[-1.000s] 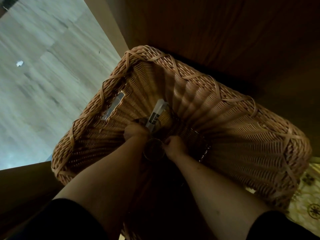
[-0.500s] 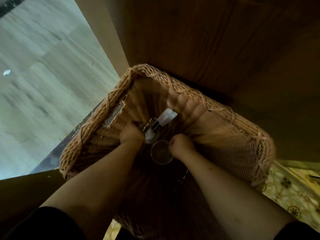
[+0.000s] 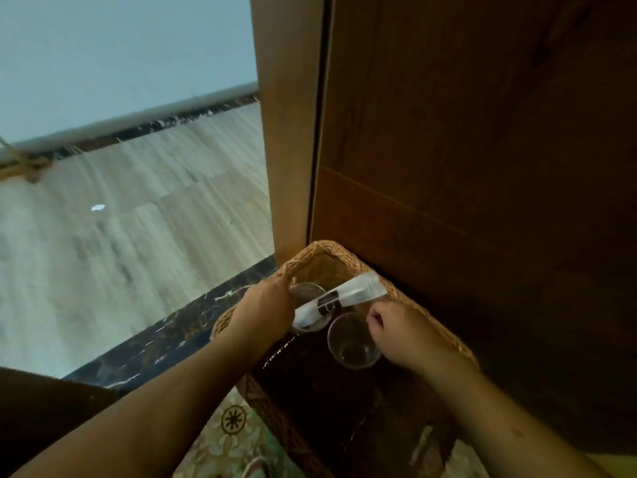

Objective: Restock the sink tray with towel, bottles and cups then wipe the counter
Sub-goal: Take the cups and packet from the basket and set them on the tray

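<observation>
Head view: left hand point(image 3: 263, 310) wrapped round a cup point(image 3: 307, 294) plus white tube point(image 3: 344, 297) over the basket point(image 3: 444, 334); right hand point(image 3: 396, 331) pinching second cup point(image 3: 353, 341) at the rim. Could easily drop the tube (loose, tilted) or crush thin plastic.

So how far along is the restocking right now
Early. Nothing looks placed yet. In hand: the left hand holds a clear cup with a white tube in it; the right hand holds a second clear cup, both over the wicker basket. Left: towel, bottles, wiping; no sink tray or counter in view.
</observation>
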Motion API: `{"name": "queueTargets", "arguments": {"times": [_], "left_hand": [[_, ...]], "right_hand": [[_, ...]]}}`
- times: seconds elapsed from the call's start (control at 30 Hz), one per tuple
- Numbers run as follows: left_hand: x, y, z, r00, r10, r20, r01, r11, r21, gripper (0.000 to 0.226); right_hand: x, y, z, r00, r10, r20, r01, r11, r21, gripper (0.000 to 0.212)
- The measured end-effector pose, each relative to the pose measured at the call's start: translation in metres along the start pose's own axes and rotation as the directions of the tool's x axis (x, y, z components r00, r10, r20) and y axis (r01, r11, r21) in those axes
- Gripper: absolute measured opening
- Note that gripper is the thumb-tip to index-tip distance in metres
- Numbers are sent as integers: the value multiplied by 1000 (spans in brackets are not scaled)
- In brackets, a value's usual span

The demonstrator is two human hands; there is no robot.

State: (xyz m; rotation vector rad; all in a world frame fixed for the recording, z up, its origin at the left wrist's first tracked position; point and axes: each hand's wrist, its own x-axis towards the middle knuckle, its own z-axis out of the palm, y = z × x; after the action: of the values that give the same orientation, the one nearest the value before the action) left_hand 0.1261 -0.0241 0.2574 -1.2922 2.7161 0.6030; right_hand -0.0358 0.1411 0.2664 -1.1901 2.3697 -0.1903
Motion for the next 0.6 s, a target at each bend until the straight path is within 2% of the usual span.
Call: {"name": "queueTargets", "arguments": {"times": [0.1,0.2,0.33,0.47,0.6], "left_hand": [[-42,-1,-27,989,-80,-123,81,997,5,13],[-90,-10,-46,954,-147,-260,159,987,26,22],[-154,-30,-60,890,-330,-316,348,938,-1,18],[-239,-66,-75,775,-544,-321,565,824,-33,12],[-329,-103,-83,607,-706,-365,730,677,-97,11]], "right_hand": [[-12,-16,-29,983,-183,-29,182,982,-52,11],[-24,-38,-48,942,-335,5,335,941,-54,12],[-38,-75,-56,834,-551,3,551,834,-37,19],[-56,-135,-38,710,-702,62,704,708,-52,17],[-82,-207,-1,565,-817,119,825,562,-63,12]]}}
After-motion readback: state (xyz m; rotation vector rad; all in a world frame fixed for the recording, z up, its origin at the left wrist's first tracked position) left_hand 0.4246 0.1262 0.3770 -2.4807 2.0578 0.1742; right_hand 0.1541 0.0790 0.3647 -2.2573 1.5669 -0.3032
